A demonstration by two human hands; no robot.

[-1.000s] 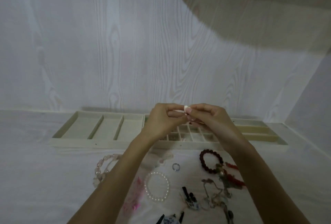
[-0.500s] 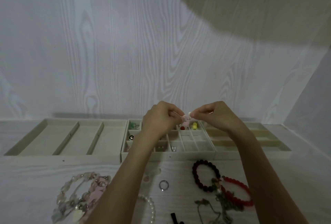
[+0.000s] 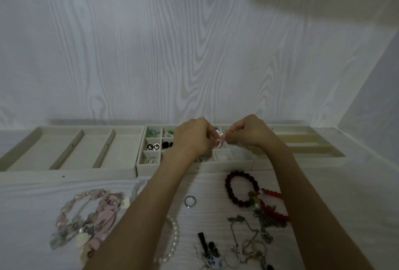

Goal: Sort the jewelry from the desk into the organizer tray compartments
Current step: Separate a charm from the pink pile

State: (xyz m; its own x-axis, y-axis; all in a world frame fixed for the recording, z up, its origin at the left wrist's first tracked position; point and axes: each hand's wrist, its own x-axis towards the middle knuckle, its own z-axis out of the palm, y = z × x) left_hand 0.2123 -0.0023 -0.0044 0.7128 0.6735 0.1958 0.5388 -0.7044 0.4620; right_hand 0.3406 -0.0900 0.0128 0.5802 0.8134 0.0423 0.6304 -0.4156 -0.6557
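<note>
My left hand [image 3: 194, 138] and my right hand [image 3: 248, 132] meet over the middle organizer tray [image 3: 194, 167], a cream tray of small square compartments. Between their fingertips they pinch a small pale pink piece of jewelry [image 3: 218, 143]. Several compartments to the left hold earrings, among them a black round pair [image 3: 152, 147] and green pieces [image 3: 152, 133]. On the desk in front lie a dark red bead bracelet [image 3: 240, 187], a bright red bracelet [image 3: 273, 205], a silver ring [image 3: 190, 201], a pearl bracelet [image 3: 172, 241] and a pink bead necklace [image 3: 86, 215].
A cream tray with long wide compartments [image 3: 64, 172] stands at the left, and another with long narrow slots [image 3: 302, 146] at the right. Tangled metal chains [image 3: 250, 239] and black hair clips [image 3: 207, 246] lie near the front edge. A wood-grain wall rises behind the trays.
The view has tilted down and both hands have lowered toward the middle tray, still holding the small pink piece between them. More of the tray's compartments now show.
</note>
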